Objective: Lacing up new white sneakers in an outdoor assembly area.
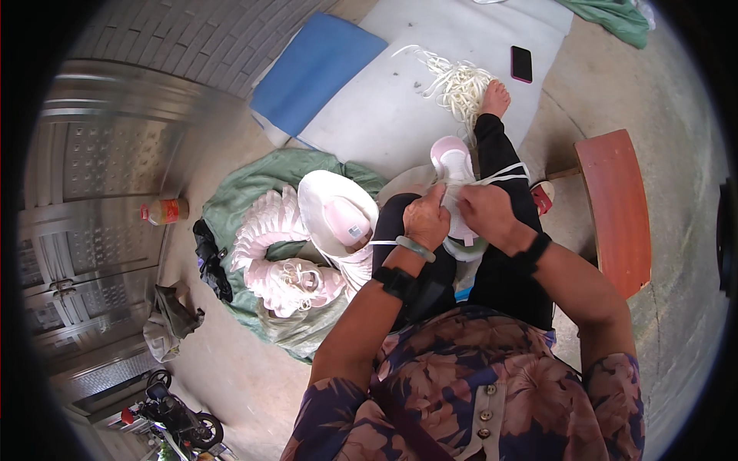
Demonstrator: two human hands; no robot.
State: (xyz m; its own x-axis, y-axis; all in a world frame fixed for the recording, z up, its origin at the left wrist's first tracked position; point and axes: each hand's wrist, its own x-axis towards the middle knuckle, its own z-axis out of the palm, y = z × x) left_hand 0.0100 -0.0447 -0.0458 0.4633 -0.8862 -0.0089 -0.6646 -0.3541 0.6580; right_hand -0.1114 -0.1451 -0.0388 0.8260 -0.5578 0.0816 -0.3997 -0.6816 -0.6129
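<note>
Pictured seated, with left hand (427, 217) and right hand (492, 212) close together over the middle of a pink-and-white sole (453, 160), held lengthwise between the black-clad legs (498, 144). Shown with fingers curled inward on both hands, at white strips (503, 177) drawn across the right leg; cannot tell the exact hold at the fingertips. Bounded on the left by the rim of a white basin (316, 197), just beside the left leg, and on the right, farther from the elbow, by the edge of a reddish bench (613, 211). Opening ahead onto a white sheet (350, 115), with a heap of pale strips (460, 86) by the bare foot (496, 98) and a phone (521, 64) beyond. Spread on concrete floor (261, 388) at left: a green cloth (223, 188) beneath a curved stack of pink soles (265, 223). Laid partly over the sheet, a blue mat (315, 73), near a brick wall (177, 34). Backed at far left by metal doors (108, 165), with a bottle (164, 211) near them and a motorbike (181, 415) at lower left.
</note>
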